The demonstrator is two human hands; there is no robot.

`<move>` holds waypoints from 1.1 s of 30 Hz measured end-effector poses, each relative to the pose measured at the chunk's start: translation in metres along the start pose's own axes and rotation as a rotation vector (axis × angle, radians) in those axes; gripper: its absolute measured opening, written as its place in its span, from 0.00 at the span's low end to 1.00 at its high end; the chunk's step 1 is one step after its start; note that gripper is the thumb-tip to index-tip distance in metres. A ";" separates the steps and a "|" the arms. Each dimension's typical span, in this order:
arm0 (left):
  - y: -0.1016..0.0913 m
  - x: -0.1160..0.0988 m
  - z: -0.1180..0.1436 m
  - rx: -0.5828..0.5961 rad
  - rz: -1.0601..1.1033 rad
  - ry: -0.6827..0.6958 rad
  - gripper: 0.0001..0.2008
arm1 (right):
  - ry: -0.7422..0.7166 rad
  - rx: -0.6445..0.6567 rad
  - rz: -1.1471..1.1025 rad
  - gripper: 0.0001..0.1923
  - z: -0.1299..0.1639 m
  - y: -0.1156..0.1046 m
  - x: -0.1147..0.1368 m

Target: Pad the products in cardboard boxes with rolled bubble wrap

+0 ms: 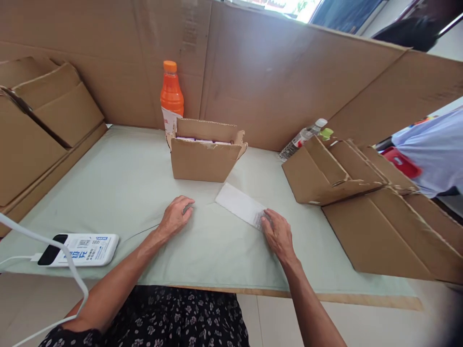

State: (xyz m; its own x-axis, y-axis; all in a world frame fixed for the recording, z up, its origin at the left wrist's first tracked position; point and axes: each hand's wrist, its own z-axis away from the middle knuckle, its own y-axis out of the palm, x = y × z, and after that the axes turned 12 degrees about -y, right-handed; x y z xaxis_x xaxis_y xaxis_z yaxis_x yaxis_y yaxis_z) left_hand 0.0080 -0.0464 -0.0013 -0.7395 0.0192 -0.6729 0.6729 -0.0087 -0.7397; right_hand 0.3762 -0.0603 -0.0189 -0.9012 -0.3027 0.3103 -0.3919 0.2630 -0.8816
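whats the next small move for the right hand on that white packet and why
Probably pinch the near end of the white packet and lift it. The right hand rests on that end while the packet lies flat on the table. The left hand rests palm-down beside it, and the open carton stands just behind.
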 end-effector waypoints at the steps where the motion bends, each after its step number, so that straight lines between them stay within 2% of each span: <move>1: -0.001 -0.003 -0.001 0.002 -0.013 -0.018 0.14 | -0.004 -0.009 -0.008 0.21 -0.004 0.000 -0.001; 4: 0.004 -0.020 -0.007 0.024 -0.066 -0.055 0.14 | -0.027 0.000 -0.009 0.19 -0.021 0.006 0.003; 7: 0.018 -0.047 -0.025 0.041 -0.137 -0.081 0.13 | 0.011 0.000 0.018 0.20 -0.035 0.011 0.004; 11: 0.044 -0.086 -0.058 0.067 -0.224 -0.118 0.15 | 0.029 0.027 0.031 0.22 -0.039 0.018 0.006; 14: 0.053 -0.101 -0.067 0.110 -0.258 -0.134 0.14 | -0.011 0.053 0.028 0.22 -0.036 0.024 0.016; 17: 0.042 -0.091 -0.047 0.143 -0.277 -0.149 0.20 | -0.078 0.087 0.013 0.22 -0.033 0.029 0.034; 22: -0.007 -0.030 0.017 0.099 -0.341 -0.313 0.29 | -0.254 0.168 -0.018 0.23 -0.031 0.026 0.054; 25: -0.023 -0.004 0.040 0.036 -0.294 -0.379 0.29 | -0.194 0.183 0.017 0.23 -0.027 0.021 0.051; 28: -0.020 -0.001 0.043 0.030 -0.279 -0.376 0.30 | -0.118 0.165 0.021 0.22 -0.017 0.020 0.051; 31: -0.009 -0.011 0.038 0.085 -0.249 -0.339 0.30 | -0.150 0.122 -0.104 0.12 -0.006 0.023 0.065; 33: -0.006 -0.016 0.037 0.123 -0.132 -0.298 0.30 | -0.141 0.095 -0.222 0.08 -0.002 0.022 0.077</move>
State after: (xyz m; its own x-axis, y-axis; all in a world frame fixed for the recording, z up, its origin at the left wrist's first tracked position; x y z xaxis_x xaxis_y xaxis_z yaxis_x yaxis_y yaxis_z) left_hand 0.0150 -0.0842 0.0139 -0.8056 -0.2647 -0.5301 0.5769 -0.1466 -0.8036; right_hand 0.2980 -0.0757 -0.0134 -0.7579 -0.4697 0.4528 -0.5517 0.0911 -0.8290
